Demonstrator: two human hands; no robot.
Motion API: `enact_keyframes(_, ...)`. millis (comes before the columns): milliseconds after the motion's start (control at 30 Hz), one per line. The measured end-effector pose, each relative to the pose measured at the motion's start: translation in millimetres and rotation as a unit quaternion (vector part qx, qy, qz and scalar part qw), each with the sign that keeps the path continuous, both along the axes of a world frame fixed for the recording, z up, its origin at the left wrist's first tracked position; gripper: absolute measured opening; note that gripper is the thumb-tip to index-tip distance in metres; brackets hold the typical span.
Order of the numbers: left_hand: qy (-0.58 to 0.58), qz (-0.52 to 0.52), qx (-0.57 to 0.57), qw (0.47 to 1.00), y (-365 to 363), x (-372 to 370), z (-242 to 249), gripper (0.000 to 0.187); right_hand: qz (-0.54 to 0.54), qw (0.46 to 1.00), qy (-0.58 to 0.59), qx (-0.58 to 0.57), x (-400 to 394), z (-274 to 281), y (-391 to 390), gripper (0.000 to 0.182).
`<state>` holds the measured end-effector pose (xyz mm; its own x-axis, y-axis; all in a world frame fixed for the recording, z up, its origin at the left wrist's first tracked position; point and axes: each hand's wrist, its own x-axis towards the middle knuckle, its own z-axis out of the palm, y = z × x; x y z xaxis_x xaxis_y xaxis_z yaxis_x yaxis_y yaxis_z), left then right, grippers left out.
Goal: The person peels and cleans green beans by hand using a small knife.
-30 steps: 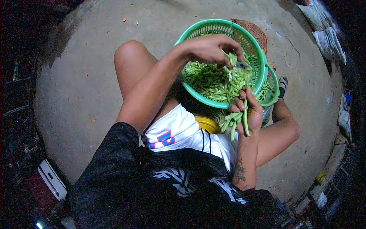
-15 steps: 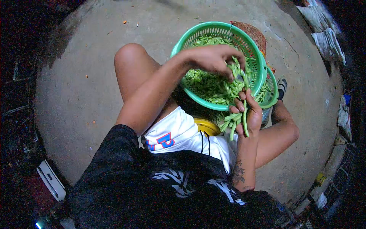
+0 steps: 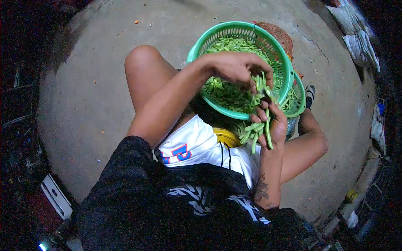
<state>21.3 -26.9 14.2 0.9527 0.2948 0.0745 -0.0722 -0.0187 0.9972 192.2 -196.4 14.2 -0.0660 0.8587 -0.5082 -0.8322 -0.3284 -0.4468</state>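
My right hand [image 3: 276, 125] is turned palm up with its fingers closed round a bunch of long green beans [image 3: 268, 133], whose ends stick out toward me. Just above it, my left hand [image 3: 240, 71] curls its fingers and thumb right at the beans' far ends; what it grips cannot be made out. Cut green bean pieces show between the two hands. Both are over the near right rim of a green plastic basket [image 3: 193, 51], which holds a heap of cut bean pieces [image 3: 234, 44].
A second green basket [image 3: 302, 98] with more beans sits partly under the first. Behind them lies a reddish-brown mesh sack [image 3: 276, 35]. Something yellow and round [image 3: 226, 136] shows between my legs. Pale sacks [image 3: 362, 50] lie at the far right, on a concrete floor [image 3: 92, 54].
My left hand has dipped slightly toward the right hand and the bean ends. The right hand keeps its hold on the beans, almost in place.
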Motion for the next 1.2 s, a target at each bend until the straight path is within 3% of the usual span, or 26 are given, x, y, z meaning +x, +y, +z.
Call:
enact_keyframes(33,0.007,0.032,0.063,0.997,7,-3,0,0.042,0.009,1.000,-0.010,0.012,1,0,1,0.016)
enact_keyframes(200,0.047,0.082,0.035,0.995,23,-17,2,0.042,0.018,0.991,-0.136,-0.003,-5,9,8,0.020)
enact_keyframes(267,0.062,0.094,0.038,0.993,20,-15,5,0.042,0.082,0.953,-0.290,0.003,-6,7,11,0.025)
enact_keyframes(333,0.069,0.026,0.113,0.991,15,-10,11,0.045,0.147,0.922,-0.358,-0.014,-7,1,13,0.026)
enact_keyframes(433,0.081,-0.024,0.079,0.993,9,3,7,0.045,0.195,0.909,-0.367,-0.018,-13,4,12,0.026)
enact_keyframes(533,0.080,-0.054,0.059,0.994,11,1,13,0.042,0.186,0.915,-0.357,0.001,-17,9,12,0.026)
enact_keyframes(600,0.038,0.016,0.060,0.997,17,-4,14,0.043,0.149,0.949,-0.277,0.001,-13,10,11,0.025)
enact_keyframes(667,0.033,0.052,0.093,0.994,22,-12,18,0.045,0.149,0.947,-0.284,0.004,-11,11,6,0.025)
enact_keyframes(733,0.009,0.088,-0.024,0.996,24,-18,20,0.042,0.093,0.973,-0.211,-0.019,-10,10,1,0.023)
enact_keyframes(800,0.042,0.070,-0.037,0.996,26,-20,20,0.043,0.082,0.977,-0.194,-0.025,-5,6,2,0.026)
enact_keyframes(867,-0.015,0.086,-0.033,0.996,22,-18,16,0.041,0.018,0.999,-0.045,-0.020,5,-2,2,0.033)
enact_keyframes(933,-0.015,0.083,-0.028,0.996,23,-18,15,0.041,0.021,1.000,0.007,-0.020,13,-3,2,0.034)
enact_keyframes(1000,-0.016,0.079,-0.023,0.996,23,-17,16,0.041,0.070,0.984,0.159,0.041,19,-5,4,0.034)
enact_keyframes(1200,0.010,0.066,-0.017,0.998,21,-18,22,0.042,0.090,0.994,0.056,-0.021,11,9,-1,0.028)
